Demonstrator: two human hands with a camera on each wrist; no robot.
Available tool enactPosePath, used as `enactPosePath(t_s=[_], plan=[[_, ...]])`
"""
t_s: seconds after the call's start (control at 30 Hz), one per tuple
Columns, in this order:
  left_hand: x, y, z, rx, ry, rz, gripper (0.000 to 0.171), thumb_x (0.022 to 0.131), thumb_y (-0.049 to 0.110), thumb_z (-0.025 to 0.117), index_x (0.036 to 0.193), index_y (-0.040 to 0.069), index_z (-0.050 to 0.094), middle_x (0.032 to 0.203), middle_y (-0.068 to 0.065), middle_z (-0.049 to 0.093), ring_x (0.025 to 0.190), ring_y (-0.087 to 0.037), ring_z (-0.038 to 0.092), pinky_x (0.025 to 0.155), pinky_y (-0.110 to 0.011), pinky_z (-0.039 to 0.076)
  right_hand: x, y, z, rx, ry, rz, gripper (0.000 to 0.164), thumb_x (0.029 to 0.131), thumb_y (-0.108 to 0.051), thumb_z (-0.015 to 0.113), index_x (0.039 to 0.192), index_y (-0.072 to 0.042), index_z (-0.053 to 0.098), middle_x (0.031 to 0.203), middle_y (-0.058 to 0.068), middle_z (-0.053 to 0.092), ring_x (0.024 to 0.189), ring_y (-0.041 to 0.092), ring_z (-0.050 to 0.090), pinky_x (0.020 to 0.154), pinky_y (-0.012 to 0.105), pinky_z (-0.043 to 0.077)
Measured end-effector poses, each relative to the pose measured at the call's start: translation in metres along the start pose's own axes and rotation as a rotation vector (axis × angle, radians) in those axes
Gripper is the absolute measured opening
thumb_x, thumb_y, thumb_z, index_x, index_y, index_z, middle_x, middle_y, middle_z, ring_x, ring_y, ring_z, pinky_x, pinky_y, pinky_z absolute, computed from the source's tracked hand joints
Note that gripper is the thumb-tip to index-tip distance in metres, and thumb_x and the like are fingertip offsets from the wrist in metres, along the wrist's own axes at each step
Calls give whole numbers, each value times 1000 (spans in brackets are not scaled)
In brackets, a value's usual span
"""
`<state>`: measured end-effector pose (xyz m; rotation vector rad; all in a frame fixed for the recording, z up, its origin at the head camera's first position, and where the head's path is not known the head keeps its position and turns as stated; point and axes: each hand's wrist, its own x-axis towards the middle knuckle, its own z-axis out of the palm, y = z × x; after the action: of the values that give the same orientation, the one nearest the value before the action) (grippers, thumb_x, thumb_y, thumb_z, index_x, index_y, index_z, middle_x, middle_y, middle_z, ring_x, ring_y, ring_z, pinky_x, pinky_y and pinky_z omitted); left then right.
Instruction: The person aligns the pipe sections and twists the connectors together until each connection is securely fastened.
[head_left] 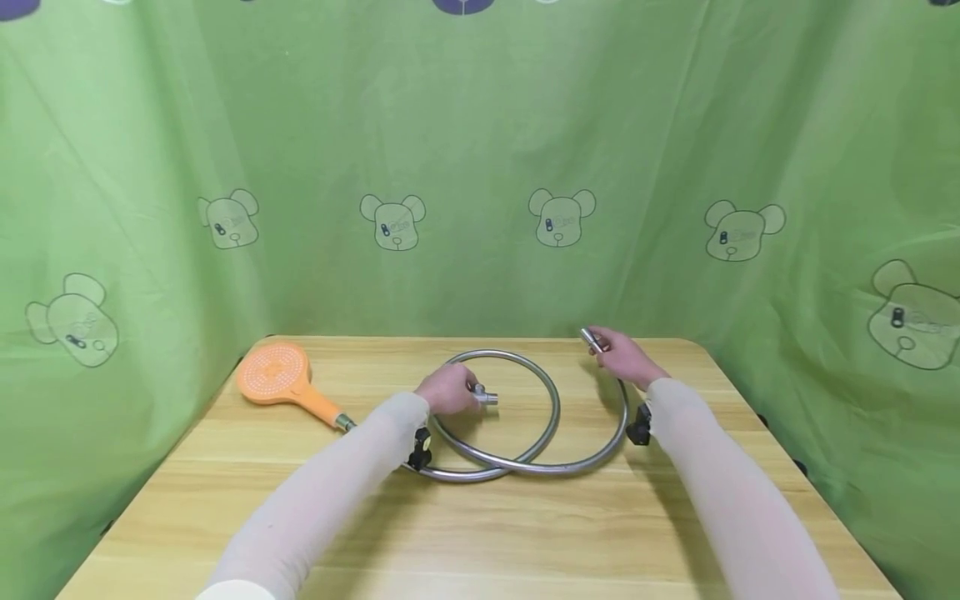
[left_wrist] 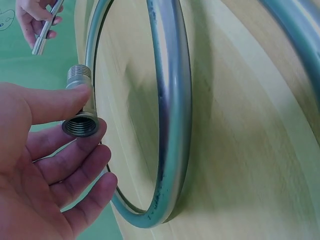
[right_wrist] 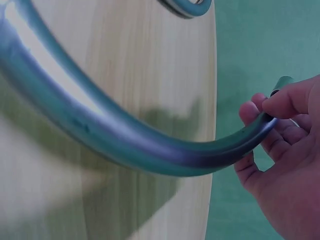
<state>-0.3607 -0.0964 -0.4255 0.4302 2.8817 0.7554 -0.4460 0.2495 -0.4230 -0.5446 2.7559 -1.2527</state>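
Between thumb and fingertips, my left hand [head_left: 450, 390] pinches a small metal threaded pipe fitting [head_left: 486, 398]. In the left wrist view the fitting [left_wrist: 89, 106] has an outer thread at its far end and a wide threaded opening at the near side. My right hand [head_left: 628, 358] grips a chrome shower hose [right_wrist: 185, 159] close to its metal end connector [head_left: 589, 337], which is raised off the table. The rest of the hose lies in a crossed loop across the middle of the table. An orange shower head [head_left: 273, 372] at the left is joined to the hose's other end.
The light wooden table [head_left: 480, 542] has rounded far corners. A green curtain [head_left: 480, 275] printed with bear heads stands around its back and sides. Both forearms, in pale sleeves with black wrist cameras [head_left: 639, 427], reach in from the front.
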Motion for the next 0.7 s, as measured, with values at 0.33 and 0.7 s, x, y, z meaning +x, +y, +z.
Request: enactPosePath(t_s=[0.33,0.7], plan=[[0,-2,-5,-43,7,-28,27,83,19,80,108,12,74,97,0,72,91,-19,63,89,-39,53,3,-26,10,-9,-10,-65,66,90,14,48,153,-1,36,124,29,59,109,38,59,81,30,55],[4,-5,-11,-55,38,-19,28,84,19,79,110,8,74,96,-1,72,84,-17,62,83,-36,53,8,-52,26,-81,-26,-137,65,89,16,41,148,-9,46,119,22,64,93,29,58,70,32,53]])
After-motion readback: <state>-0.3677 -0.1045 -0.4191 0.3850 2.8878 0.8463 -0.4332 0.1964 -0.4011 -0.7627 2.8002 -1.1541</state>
